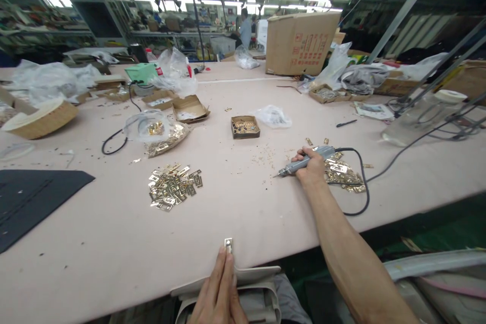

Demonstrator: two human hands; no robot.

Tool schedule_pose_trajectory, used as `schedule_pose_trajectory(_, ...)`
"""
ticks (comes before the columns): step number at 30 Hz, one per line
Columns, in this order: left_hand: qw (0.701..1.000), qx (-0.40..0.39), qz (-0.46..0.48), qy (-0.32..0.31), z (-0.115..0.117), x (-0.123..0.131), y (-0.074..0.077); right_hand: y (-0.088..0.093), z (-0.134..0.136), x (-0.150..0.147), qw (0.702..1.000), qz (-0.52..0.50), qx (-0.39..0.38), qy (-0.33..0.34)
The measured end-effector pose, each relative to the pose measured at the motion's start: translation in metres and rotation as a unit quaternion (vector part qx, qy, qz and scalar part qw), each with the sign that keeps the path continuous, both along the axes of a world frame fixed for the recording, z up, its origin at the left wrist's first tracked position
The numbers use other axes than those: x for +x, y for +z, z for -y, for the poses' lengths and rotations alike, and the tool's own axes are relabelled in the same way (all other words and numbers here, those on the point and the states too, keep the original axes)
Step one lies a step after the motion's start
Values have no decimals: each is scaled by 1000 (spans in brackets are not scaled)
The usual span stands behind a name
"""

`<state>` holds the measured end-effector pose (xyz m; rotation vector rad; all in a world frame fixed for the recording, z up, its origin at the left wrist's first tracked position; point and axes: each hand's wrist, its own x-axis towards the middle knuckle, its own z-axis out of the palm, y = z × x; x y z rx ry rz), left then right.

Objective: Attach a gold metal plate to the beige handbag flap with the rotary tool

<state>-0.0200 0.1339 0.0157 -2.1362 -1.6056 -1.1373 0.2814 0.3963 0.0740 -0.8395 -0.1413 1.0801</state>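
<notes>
My right hand (312, 168) is closed around a grey electric screwdriver (299, 164), its thin tip angled down to the left just over the table. Near the front edge, my left hand (220, 286) has its straight fingers pressed together against a small gold metal plate (228, 243). Under that hand, a light-coloured bag (261, 293) with a raised flap lies partly off the table edge; the fingers cover part of it. A pile of gold plates (174, 187) lies to the left, and another pile of gold metal pieces (343, 172) sits beyond my right wrist.
A small open box of tiny parts (246, 131) stands mid-table, with loose screws (268, 157) scattered nearby. The tool's black cable (366, 187) loops on the right. A dark panel (34, 202) lies left; a large cardboard box (301, 43) stands behind. A person (245, 29) is far off.
</notes>
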Motion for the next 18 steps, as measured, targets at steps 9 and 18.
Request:
schedule_pose_trajectory(9,1000,-6,0,3,0,-1,1,-4,-1,-4,1000,20,9,-2)
schedule_pose_trajectory(18,1000,-15,-3,7,0,0,1,-4,-1,-7,1000,10,20,5)
